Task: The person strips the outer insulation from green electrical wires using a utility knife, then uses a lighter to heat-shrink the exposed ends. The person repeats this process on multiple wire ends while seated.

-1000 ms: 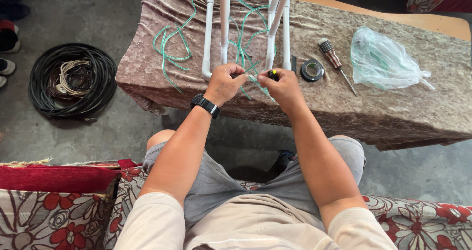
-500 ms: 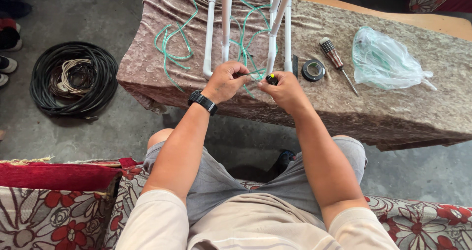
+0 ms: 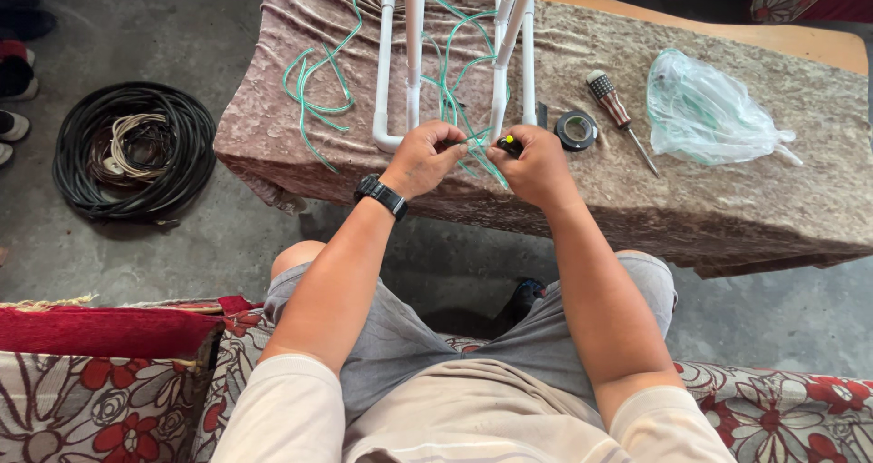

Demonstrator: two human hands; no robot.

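My left hand (image 3: 426, 156), with a black wristwatch (image 3: 380, 195) on its wrist, pinches a thin green wire (image 3: 455, 81) at the near edge of the cloth-covered table (image 3: 727, 208). My right hand (image 3: 538, 163) grips a small tool with a black and yellow handle (image 3: 509, 143), its tip pointing at the wire between the two hands. Both hands sit just in front of a white plastic pipe frame (image 3: 393, 63) through which green wires run.
On the table to the right lie a roll of black tape (image 3: 576, 129), a screwdriver (image 3: 618, 113) and a clear plastic bag (image 3: 709, 113). A coil of black and pale cable (image 3: 132, 149) lies on the concrete floor at left. I sit on a floral cushion (image 3: 91, 408).
Both hands stay together at the table edge, with only small shifts of the fingers on the wire and the tool.
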